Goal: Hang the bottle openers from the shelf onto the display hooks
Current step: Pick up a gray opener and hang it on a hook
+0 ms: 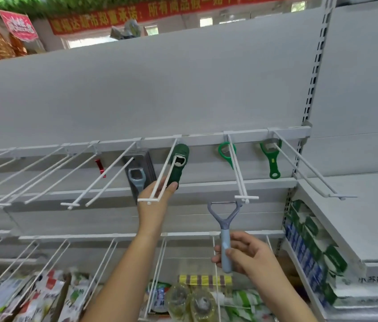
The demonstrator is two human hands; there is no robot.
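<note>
Two hands engaged: left hand, fingers straight, touches the hung dark green opener; right hand pinches the blue opener just under the hook tip, where its opening should align squarely.

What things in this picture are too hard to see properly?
Head view:
- Left hand: hook wires cross its fingers; grip on dark green opener unclear.
- Red opener: tiny, behind a wire.
- Banner: blurred, cut by top edge.
- Blue opener: handle partly covered by right hand.
</note>
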